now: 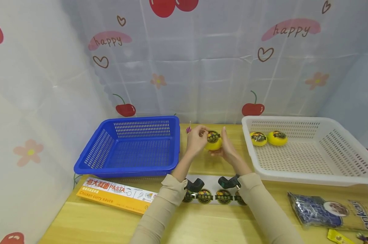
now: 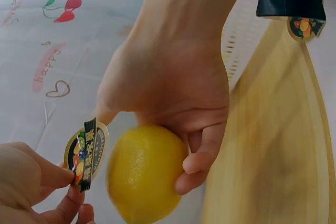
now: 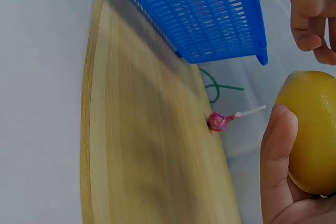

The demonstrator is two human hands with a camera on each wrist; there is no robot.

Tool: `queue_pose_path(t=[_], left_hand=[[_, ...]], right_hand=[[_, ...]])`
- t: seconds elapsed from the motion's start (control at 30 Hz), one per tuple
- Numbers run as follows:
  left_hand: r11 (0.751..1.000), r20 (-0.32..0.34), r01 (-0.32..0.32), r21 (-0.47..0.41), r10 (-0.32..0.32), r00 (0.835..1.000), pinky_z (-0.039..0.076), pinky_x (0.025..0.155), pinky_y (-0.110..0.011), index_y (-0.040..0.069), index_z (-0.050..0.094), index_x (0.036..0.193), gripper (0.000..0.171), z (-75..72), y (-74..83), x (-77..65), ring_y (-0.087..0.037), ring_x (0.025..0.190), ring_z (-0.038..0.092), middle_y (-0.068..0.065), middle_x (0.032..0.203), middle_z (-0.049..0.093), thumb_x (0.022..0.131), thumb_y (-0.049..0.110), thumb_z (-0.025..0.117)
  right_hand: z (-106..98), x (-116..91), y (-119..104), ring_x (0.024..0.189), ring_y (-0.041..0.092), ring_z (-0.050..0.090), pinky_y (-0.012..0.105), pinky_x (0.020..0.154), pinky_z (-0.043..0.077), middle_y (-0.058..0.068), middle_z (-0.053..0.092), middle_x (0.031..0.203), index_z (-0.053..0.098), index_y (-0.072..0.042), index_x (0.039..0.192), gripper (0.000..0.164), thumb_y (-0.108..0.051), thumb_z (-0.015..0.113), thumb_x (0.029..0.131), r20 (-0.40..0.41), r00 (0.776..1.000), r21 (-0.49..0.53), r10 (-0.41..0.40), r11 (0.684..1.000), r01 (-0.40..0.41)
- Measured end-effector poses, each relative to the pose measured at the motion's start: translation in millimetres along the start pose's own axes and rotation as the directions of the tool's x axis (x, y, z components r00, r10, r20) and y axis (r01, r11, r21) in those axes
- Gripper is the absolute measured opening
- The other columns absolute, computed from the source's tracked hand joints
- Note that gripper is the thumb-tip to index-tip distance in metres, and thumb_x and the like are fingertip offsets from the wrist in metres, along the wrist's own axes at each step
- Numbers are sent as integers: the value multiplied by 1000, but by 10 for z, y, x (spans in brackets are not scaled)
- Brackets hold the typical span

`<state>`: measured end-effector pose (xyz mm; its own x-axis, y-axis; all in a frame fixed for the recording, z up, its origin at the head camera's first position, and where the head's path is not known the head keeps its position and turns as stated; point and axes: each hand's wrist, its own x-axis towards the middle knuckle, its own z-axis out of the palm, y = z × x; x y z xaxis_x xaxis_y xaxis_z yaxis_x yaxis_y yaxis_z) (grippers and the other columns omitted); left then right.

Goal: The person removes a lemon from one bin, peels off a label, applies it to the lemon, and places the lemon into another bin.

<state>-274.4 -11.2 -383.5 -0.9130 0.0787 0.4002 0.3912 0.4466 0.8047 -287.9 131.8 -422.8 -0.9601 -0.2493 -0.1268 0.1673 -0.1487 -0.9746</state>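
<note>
My left hand (image 1: 197, 139) pinches a round fruit-label sticker (image 2: 86, 153) by its edge, between thumb and finger. The sticker is black and gold with a banner across it. Beside it is a yellow lemon (image 2: 147, 174), which my right hand (image 1: 228, 149) holds from the side and below. In the head view the sticker overlaps the lemon's upper face; the left wrist view shows it held up in front of the lemon. Under the forearms lies a white sheet (image 1: 212, 179) bearing several stickers of the same kind.
A blue basket (image 1: 126, 171) stands at left, and a white basket (image 1: 293, 176) at right with two labelled lemons (image 1: 277, 138). A lollipop (image 1: 188, 129) is at the back edge. A pasta box (image 1: 117, 195) lies front left, a noodle packet (image 1: 333, 210) and yellow wrapper (image 1: 338, 236) front right.
</note>
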Motion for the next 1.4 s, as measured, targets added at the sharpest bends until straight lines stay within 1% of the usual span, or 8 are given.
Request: queue_pose_path(t=[0.2,0.33,0.5,0.77,0.87,1.0,1.17,1.4], left_hand=[[996,2,-73,42,73,997,45,69,-23,2,70,94,14,53,-40,29,-21,76,58,-11,84,69,85,0,60],[987,-53,-136,84,140,989,45,68,-22,1,72,93,14,103,-85,13,-22,74,59,-11,81,70,81,0,65],[976,-141,-166,142,186,972,43,87,-35,0,72,97,18,150,-131,-42,-26,91,59,-12,93,69,81,10,71],[980,-114,31,197,-8,993,48,71,-33,-1,67,104,43,200,-226,-147,-25,87,58,-15,96,63,95,37,49],[982,-80,58,179,-45,996,44,54,-26,0,63,105,45,208,-248,-159,-18,66,55,-11,78,62,97,38,41],[989,-35,89,117,-86,996,28,36,-21,4,54,106,40,209,-249,-164,-10,41,36,-2,54,47,99,38,34],[990,-70,86,112,-79,994,25,35,-19,6,51,104,37,247,-271,-163,-8,39,32,4,50,40,99,37,31],[983,-174,78,163,-50,983,31,43,-24,6,57,105,37,296,-313,-184,-12,46,38,2,53,41,99,33,31]], right_hand=[[8,-7,1,65,21,65,25,54,53,4,62,83,32,2,129,82,-66,7,91,27,999,-27,-31,999,32],[21,-11,0,64,22,65,25,54,53,3,62,82,29,3,129,83,-67,8,90,32,998,-27,-48,998,49],[52,-29,-19,60,19,63,25,54,53,3,62,79,32,1,125,79,-65,8,91,15,998,-40,-53,998,54],[157,-71,-54,52,13,54,23,48,49,4,55,75,44,3,121,75,-64,23,94,-142,982,-170,-125,980,101],[202,-86,-46,50,12,51,22,45,45,6,54,76,42,3,121,68,-59,31,95,-163,970,-217,-182,965,145],[259,-97,-29,50,12,48,22,44,42,5,53,77,45,2,115,59,-54,42,94,-182,957,-219,-226,958,184],[298,-80,-19,50,12,47,22,45,42,3,51,70,47,-2,98,53,-55,46,92,-233,944,-273,-233,947,167],[316,-62,-10,56,13,46,22,47,42,7,51,80,46,-2,104,61,-61,42,90,-200,965,-237,-169,964,119]])
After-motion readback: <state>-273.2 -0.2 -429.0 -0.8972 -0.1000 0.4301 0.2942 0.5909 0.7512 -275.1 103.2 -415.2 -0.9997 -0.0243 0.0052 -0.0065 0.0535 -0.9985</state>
